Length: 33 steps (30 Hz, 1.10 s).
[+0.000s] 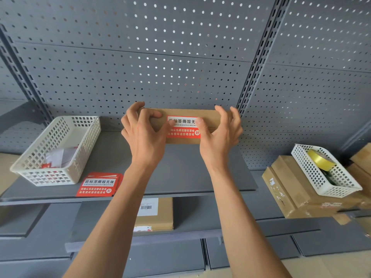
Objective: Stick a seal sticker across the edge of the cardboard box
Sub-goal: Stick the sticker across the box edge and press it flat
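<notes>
A flat brown cardboard box [208,117] stands on the grey shelf against the pegboard. A red and white seal sticker [183,128] lies across its front edge, spanning the seam. My left hand [143,135] grips the box's left end, thumb pressing the sticker's left edge. My right hand [219,135] holds the right end, its thumb on the sticker's right side. A stack of spare red seal stickers [98,186] lies near the shelf's front left.
A white mesh basket [58,149] with papers sits at left on the grey shelf [180,167]. At right, another white basket [325,173] holding a yellow tape roll rests on cardboard boxes [291,189]. A labelled box [154,214] lies on the lower shelf.
</notes>
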Available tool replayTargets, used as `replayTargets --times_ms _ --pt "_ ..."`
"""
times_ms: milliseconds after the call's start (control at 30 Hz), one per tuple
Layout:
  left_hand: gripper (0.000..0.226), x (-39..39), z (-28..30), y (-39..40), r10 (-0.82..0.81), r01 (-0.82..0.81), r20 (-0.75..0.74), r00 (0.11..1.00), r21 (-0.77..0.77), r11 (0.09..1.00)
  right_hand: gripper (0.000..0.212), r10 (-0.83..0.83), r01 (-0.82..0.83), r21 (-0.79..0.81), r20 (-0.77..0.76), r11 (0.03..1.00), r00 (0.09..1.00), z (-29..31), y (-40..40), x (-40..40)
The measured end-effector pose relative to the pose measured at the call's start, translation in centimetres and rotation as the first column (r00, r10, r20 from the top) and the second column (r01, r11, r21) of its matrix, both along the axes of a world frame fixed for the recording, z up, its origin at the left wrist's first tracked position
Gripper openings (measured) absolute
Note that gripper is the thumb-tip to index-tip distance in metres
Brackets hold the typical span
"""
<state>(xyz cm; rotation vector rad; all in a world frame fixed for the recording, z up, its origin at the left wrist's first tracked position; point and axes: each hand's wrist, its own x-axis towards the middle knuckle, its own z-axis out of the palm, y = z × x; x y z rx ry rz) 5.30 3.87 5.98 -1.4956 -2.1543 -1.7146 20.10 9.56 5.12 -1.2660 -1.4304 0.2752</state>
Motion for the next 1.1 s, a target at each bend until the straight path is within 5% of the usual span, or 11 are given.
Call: replayTargets --times_ms 433,733,1100 --pt "0.018 -0.6 0.0 -0.3 -0.053 0.054 -0.009 0.999 0.003 0.999 0.043 0.023 -0.023 -0.002 0.013 1.0 1.0 -0.3 0.1 0.5" --pt "0.061 0.5 0.2 0.1 0.017 -0.018 -0.064 0.998 -0.018 1.0 0.096 0.025 -0.016 -0.073 0.121 0.997 0.992 -0.1 -0.7 -0.7" --pt "0.044 -1.3 0.2 -0.2 -0.104 0.103 -0.055 0.993 -0.026 0.994 0.073 0.096 -0.091 -0.052 0.114 0.995 0.989 -0.1 0.1 1.1"
